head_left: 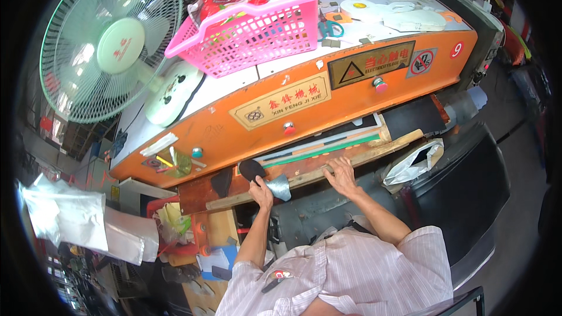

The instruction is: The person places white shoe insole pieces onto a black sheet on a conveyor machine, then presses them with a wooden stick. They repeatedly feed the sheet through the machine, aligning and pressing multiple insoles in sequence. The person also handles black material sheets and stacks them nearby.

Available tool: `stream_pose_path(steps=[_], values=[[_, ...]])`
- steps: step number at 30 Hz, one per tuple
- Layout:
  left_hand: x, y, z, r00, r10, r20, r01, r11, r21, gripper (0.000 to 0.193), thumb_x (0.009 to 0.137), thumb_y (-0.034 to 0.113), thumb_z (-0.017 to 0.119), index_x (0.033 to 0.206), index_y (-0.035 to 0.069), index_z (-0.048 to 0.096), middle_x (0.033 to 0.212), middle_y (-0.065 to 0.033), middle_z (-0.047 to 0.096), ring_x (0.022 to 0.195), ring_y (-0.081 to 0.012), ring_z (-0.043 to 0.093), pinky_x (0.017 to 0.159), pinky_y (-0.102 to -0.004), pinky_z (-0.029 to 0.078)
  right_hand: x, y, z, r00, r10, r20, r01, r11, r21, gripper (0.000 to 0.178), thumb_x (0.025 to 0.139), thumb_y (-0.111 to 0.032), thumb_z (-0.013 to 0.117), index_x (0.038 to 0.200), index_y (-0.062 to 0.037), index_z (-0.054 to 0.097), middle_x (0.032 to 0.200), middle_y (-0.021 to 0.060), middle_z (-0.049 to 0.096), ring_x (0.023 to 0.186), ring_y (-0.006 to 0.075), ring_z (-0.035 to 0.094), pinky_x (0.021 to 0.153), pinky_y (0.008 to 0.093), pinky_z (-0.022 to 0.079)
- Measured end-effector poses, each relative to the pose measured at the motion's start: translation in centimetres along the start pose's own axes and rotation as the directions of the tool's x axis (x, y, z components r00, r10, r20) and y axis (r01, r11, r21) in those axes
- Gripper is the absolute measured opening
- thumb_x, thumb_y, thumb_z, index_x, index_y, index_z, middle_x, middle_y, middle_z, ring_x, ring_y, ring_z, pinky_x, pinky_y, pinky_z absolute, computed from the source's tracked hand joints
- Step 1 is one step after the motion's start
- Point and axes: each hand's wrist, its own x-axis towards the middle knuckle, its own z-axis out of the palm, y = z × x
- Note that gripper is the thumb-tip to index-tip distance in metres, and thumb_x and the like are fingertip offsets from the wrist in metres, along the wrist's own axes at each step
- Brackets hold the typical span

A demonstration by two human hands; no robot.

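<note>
My left hand is closed on a black rounded flat piece, whose far end sticks out past the fingers. Right beside this hand is a crumpled-looking silvery-blue piece; whether the hand touches it I cannot tell. Another dark flat piece lies to the left on the reddish-brown wooden bench. Resting on the long wooden strip along the bench's near edge, my right hand has its fingers apart and holds nothing.
An orange machine with several buttons stands behind the bench. On its top are a pink basket of packets, a green fan and teal-handled scissors. A white-edged bag lies at right; silvery sheets hang at left.
</note>
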Motion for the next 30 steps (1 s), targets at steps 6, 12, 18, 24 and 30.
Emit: stream_pose_path(steps=[6,12,18,24,30], values=[[-1.4,-1.6,-0.9,0.994,-0.052,0.096,0.051,0.999,0.021,0.049,0.106,0.032,0.053,0.081,-0.009,0.063,0.077,-0.0343,0.064,0.076,-0.0538,0.063,0.069,-0.0585,0.045,-2.0,0.3,0.1,0.989,0.124,0.081,-0.123,0.992,-0.014,0.025,0.086,-0.024,0.077,0.092,0.0005,0.075,0.095,0.0190,0.074,0.101,0.0361,0.066,0.097,0.0484,0.047],[-8.6,-1.8,-5.6,0.987,-0.122,0.105,0.125,0.992,-0.021,0.046,0.108,0.030,0.052,0.083,-0.008,0.065,0.078,-0.0264,0.068,0.070,-0.0414,0.063,0.071,-0.0504,0.048,-8.8,-2.5,-1.4,0.973,0.207,0.099,-0.204,0.978,-0.033,0.025,0.085,-0.024,0.076,0.090,-0.0003,0.075,0.090,0.0164,0.073,0.096,0.0353,0.067,0.099,0.0476,0.047],[-12.5,2.2,-12.3,0.896,-0.353,0.271,0.437,0.813,-0.384,0.037,0.110,0.025,0.054,0.087,-0.002,0.063,0.081,-0.0065,0.071,0.073,-0.0113,0.059,0.070,-0.0303,0.048,-8.4,-5.5,-3.6,0.994,0.068,-0.080,-0.077,0.990,-0.117,0.037,0.081,-0.019,0.082,0.109,-0.0008,0.069,0.107,0.0159,0.070,0.104,0.0338,0.062,0.098,0.0459,0.042],[-11.8,6.1,-11.5,0.829,-0.329,0.452,0.506,0.786,-0.355,0.039,0.110,0.027,0.057,0.085,-0.002,0.064,0.081,-0.0051,0.072,0.073,-0.0087,0.056,0.068,-0.0286,0.047,-6.8,-6.6,-1.7,0.993,-0.002,0.121,0.035,0.961,-0.275,0.075,0.067,-0.027,0.090,0.129,0.0020,0.059,0.127,0.0170,0.061,0.119,0.0349,0.052,0.107,0.0508,0.036],[-13.8,9.5,-7.6,0.783,-0.341,0.520,0.557,0.757,-0.342,0.041,0.110,0.028,0.056,0.084,-0.001,0.066,0.075,-0.0022,0.065,0.065,-0.0053,0.046,0.059,-0.0267,0.038,-12.0,-5.3,-5.6,0.971,0.151,0.187,-0.177,0.975,0.133,0.058,0.071,-0.023,0.091,0.118,0.0016,0.067,0.113,0.0175,0.066,0.108,0.0353,0.060,0.099,0.0472,0.045]])
